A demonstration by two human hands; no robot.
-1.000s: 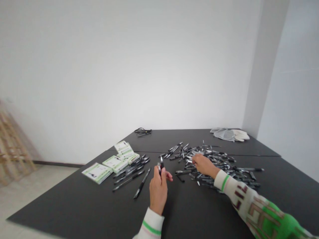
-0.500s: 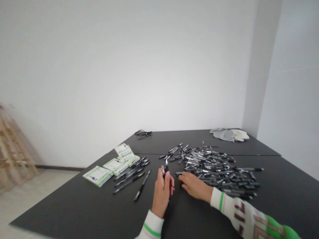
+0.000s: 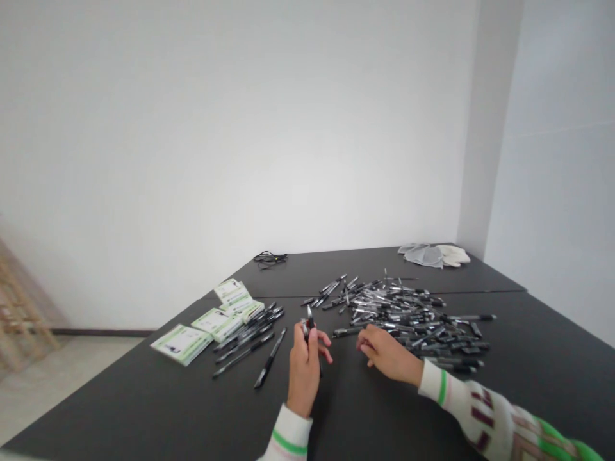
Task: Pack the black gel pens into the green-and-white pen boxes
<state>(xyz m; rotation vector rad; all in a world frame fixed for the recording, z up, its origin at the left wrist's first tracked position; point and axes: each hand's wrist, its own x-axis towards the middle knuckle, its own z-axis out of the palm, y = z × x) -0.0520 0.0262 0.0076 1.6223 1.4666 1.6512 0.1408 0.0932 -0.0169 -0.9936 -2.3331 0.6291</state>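
Note:
My left hand [image 3: 303, 371] is closed around black-and-clear pens [image 3: 310, 316], tips pointing up, with its outer fingers loosely apart. Their exact number is hidden by the fingers. To the right, my right hand [image 3: 388, 354] hovers at the near left edge of a large heap of similar pens [image 3: 398, 310]. Its fingers are curled downward, and whatever they hold, if anything, cannot be made out. A single pen [image 3: 348, 331] lies just left of those fingers. Another loose pen [image 3: 270, 358] rests on the table left of my left hand.
Beside a row of pens [image 3: 250, 333] on the left, several green-and-white packets [image 3: 182, 344] lie on the black table [image 3: 192, 410]. A coiled black cable [image 3: 270, 258] and pale gloves [image 3: 432, 255] sit at the back. Wooden slats [image 3: 22, 314] lean against the wall.
My right hand has lifted slightly and drawn back to the right from the heap's left edge. My left hand's outer fingers have spread a little while keeping the pens. The view has shifted slightly.

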